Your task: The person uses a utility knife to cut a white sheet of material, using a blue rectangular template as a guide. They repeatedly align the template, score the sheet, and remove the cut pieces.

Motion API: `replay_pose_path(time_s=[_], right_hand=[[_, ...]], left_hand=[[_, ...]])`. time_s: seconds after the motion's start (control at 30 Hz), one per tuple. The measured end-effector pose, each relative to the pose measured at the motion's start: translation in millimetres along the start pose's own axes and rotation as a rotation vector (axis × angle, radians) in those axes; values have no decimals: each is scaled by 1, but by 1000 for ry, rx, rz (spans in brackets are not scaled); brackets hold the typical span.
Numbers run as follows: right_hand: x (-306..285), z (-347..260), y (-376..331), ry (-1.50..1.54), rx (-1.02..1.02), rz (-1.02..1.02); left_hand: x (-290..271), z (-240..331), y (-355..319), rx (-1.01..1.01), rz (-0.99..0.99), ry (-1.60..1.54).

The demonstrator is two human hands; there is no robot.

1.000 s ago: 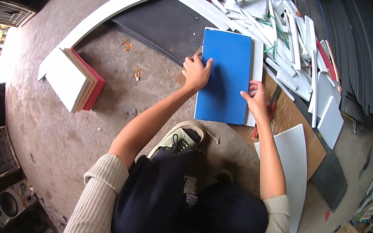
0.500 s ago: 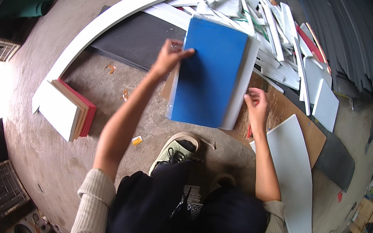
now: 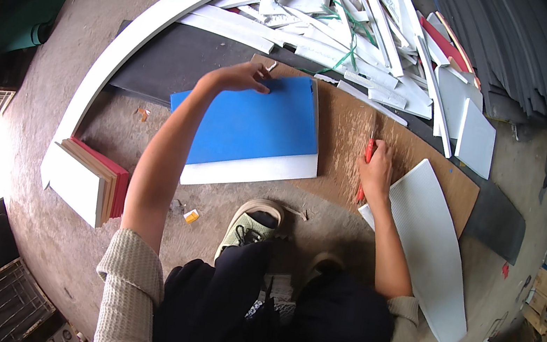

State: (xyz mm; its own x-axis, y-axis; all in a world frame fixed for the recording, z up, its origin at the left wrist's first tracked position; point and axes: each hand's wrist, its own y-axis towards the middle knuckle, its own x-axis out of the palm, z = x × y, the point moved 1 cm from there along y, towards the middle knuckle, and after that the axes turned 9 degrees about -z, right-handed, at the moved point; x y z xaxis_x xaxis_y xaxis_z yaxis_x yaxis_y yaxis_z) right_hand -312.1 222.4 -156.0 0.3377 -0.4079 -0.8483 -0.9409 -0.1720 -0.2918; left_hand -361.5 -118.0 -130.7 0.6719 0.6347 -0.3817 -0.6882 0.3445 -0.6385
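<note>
Closing around a slim red-handled tool, the right hand marks the main change: half a second ago it hung beside the sheets with the fingers loosely curled, and the tool lay on the worn brown wooden board. The grip now wraps the handle, thumb on one side, over the middle of that board.

The flat rectangular blue sheet has turned too. Its long side pointed away from the person; now it runs crosswise, and the flat white sheet under it, which showed along the right side, shows as a strip along the near edge. Both lie across the left part of the brown board and reach past its left side, the blue sheet's far left corner over a dark flat sheet.

The left hand is at the blue sheet's far edge, above the board's left end, thumb apart from the fingers; whether it pinches the edge or only rests there, I cannot tell.

With this turn, the middle of the board is uncovered. My judgement is that the work has passed from positioning the sheets to using the tool, with the left hand minding the sheets.
</note>
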Motion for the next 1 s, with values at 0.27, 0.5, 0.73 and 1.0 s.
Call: replay_pose_path(time_s=[0.27,0.5,0.73,1.0], right_hand=[[-27,-70,10,0,-227,-175],[-8,-105,49,-159,-196,-271],[12,-113,35,-110,-161,-180],[20,-127,37,-170,-130,-186]], left_hand=[[42,12,-2,-47,511,590],[81,36,21,195,909,504],[98,31,29,203,1034,539],[97,30,28,166,1032,533]])
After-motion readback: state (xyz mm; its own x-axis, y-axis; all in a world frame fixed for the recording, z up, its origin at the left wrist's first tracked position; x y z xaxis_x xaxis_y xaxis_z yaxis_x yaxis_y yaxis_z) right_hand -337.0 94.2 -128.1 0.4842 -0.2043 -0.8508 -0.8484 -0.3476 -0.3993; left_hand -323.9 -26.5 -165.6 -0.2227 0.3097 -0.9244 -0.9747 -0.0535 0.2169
